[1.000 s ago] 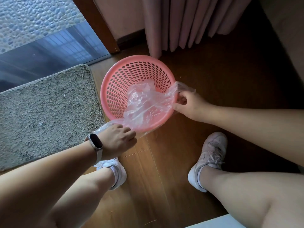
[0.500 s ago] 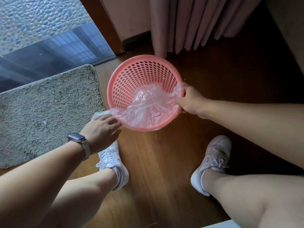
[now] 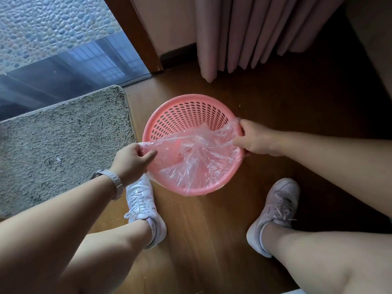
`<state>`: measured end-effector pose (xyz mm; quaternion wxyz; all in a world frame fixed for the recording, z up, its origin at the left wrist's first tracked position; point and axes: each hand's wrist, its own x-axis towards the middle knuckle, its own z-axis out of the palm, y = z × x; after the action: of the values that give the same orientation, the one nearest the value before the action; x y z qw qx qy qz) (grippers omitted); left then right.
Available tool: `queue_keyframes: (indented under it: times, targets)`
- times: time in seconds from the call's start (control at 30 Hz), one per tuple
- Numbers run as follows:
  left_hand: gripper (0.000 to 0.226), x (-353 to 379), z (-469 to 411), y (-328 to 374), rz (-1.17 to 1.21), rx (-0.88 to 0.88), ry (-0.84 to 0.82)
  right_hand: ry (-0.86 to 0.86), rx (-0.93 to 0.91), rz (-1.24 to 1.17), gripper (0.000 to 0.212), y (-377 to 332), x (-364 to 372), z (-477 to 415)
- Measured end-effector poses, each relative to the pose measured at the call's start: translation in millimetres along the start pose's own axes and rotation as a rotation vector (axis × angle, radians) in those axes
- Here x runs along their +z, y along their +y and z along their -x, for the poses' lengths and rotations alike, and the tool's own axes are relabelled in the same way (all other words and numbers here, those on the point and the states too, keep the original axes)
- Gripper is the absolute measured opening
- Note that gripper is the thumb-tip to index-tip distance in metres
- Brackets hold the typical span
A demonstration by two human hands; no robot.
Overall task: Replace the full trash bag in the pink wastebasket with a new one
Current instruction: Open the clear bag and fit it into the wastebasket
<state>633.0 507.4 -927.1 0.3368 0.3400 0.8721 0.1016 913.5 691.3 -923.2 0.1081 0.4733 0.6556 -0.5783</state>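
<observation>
A round pink wastebasket (image 3: 186, 112) with perforated walls stands on the wooden floor between my feet. A clear thin plastic bag (image 3: 191, 158) lies across its near half, its mouth stretched from the left rim to the right rim. My left hand (image 3: 132, 160) pinches the bag's edge at the basket's left rim. At the right rim my right hand (image 3: 253, 139) grips the bag's other edge. The bag's film hangs over the near rim on the outside. The far half of the basket is bare pink plastic.
A grey shaggy mat (image 3: 61, 141) lies to the left of the basket. A glass door (image 3: 70, 45) and its wooden frame (image 3: 135, 37) are at the back left, pink curtains (image 3: 244, 32) behind the basket. My two white sneakers (image 3: 142, 206) (image 3: 275, 211) flank the near floor.
Both hands have slid farther round the rim, left hand up the left side, right hand up the right side. The bag's mouth is stretched wider across the basket.
</observation>
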Motion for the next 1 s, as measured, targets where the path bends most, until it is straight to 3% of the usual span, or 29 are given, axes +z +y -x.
queue_keyframes:
  times: [0.13,0.33,0.5,0.63,0.7,0.83,0.9,1.0]
  targets:
    - [0.033,-5.8,-2.1,12.6,-0.004,0.002,0.094,-0.019,-0.039,0.062,0.044,3.3,-3.3,2.3]
    - [0.025,3.8,1.3,25.2,-0.171,0.175,0.065,-0.024,-0.099,0.111,0.044,9.8,1.4,10.4]
    - [0.033,6.7,2.0,31.8,-0.257,0.256,0.096,-0.017,-0.135,0.090,0.038,16.5,-2.3,4.8]
    - [0.034,9.8,10.3,29.4,-0.288,0.287,0.104,0.107,-0.186,0.178,0.020,21.7,-3.6,3.9]
    - [0.030,9.4,13.3,27.1,-0.331,0.333,0.080,0.242,-0.319,0.392,0.021,23.0,-7.6,4.8]
    - [0.017,10.0,16.0,23.0,-0.348,0.429,0.146,0.422,-0.699,0.800,0.049,18.4,-6.5,1.4]
    - [0.014,12.6,15.6,23.5,-0.295,0.428,0.162,0.416,-0.756,0.874,0.042,14.2,-0.7,-5.2]
    - [0.012,14.0,10.3,26.4,-0.148,0.333,0.175,0.426,-0.718,0.782,0.016,7.7,4.8,-15.1]
